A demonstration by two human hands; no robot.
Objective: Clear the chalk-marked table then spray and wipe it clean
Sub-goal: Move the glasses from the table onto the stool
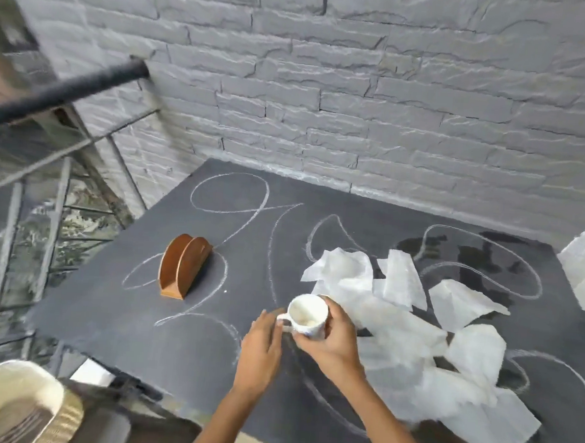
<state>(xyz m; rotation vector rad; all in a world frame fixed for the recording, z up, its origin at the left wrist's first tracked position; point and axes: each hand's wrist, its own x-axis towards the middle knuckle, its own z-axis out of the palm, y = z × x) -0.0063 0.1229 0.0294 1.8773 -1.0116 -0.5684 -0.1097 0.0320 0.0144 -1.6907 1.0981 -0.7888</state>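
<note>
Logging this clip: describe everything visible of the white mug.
The white mug, seemingly ceramic with a faint blue mark low on its side, is tilted so its pale, apparently empty inside shows. Its loop handle points left. The right hand grips its body above the dark table, beside the paper napkins; the left hand is at the handle, contact unclear.

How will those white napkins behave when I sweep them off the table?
The napkins look thin and creased, so probably floppy and very light, apt to scatter. Some lie near dark wet patches, so a few may cling to the table.
</note>
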